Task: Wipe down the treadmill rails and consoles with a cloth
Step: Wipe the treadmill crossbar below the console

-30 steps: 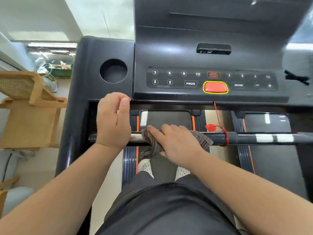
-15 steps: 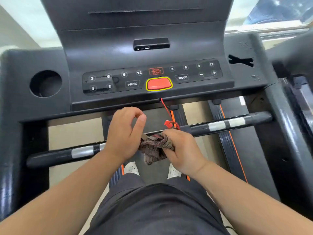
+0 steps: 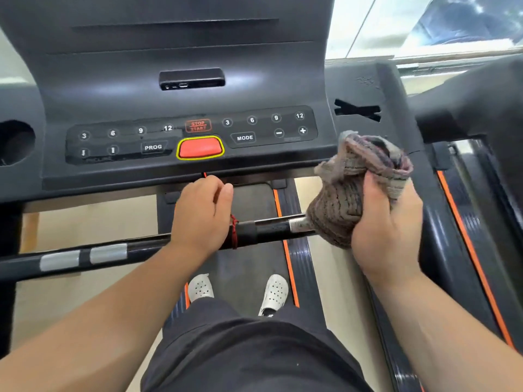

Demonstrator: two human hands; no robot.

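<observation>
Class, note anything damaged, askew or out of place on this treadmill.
A red cord is wound round the black crossbar, left of the brown cloth in the right hand. A black cross-shaped mark right of the grey console may be tape or a slot.

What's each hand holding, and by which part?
Right hand grips the bunched grey-brown woven cloth around its middle. Left hand rests on the black crossbar; grip unclear.

Your left hand covers part of the black crossbar rail and most of the thin red safety cord, so its grip can't be told, while the bunched grey-brown woven cloth hides the fingertips of your right hand and the rail's right end.
</observation>
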